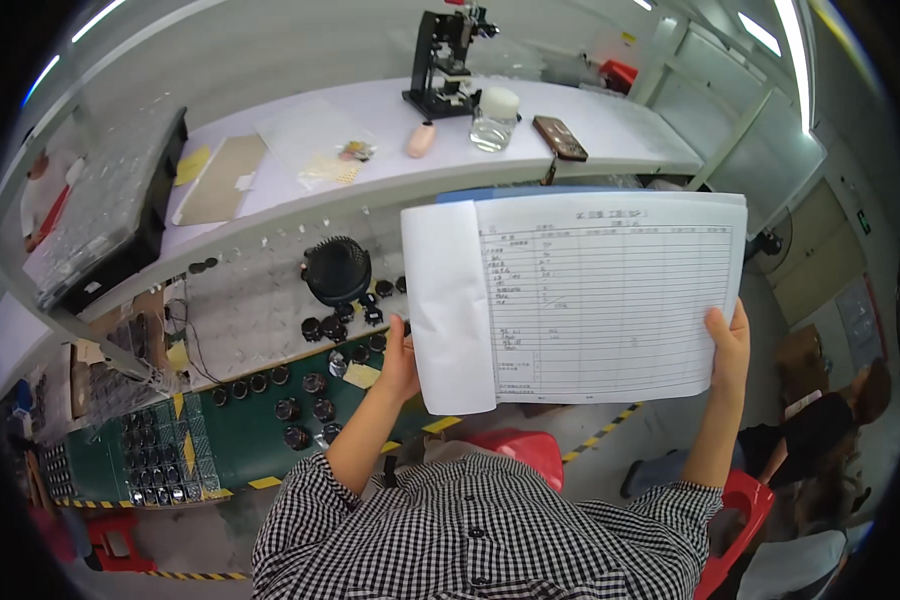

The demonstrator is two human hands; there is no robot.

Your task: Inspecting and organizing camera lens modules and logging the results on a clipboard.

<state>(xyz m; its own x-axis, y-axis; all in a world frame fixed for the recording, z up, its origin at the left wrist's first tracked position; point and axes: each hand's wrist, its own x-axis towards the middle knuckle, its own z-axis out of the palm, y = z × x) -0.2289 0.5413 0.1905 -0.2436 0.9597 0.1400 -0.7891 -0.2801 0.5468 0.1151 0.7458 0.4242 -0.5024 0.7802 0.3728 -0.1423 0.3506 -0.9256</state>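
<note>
Both hands hold up a stack of paper forms [610, 290] in front of my chest. A ruled table with handwritten entries fills the top sheet, and a blank white flap of paper [450, 310] is folded over its left part. My left hand [400, 368] grips the left edge, thumb up, its other fingers hidden behind the paper. At the lower right edge, my right hand [730, 345] has its thumb on the front and its fingers round the back. A blue edge [540, 191] shows behind the top of the sheets.
Below the papers lies a green mat [240, 430] with several black round parts [286, 408] and a black fan [337, 270]. A shelf bears a microscope-like stand [440, 70], a lidded jar [495, 122] and a phone [560, 138]. Another person [820, 430] is at the right, near red stools [740, 525].
</note>
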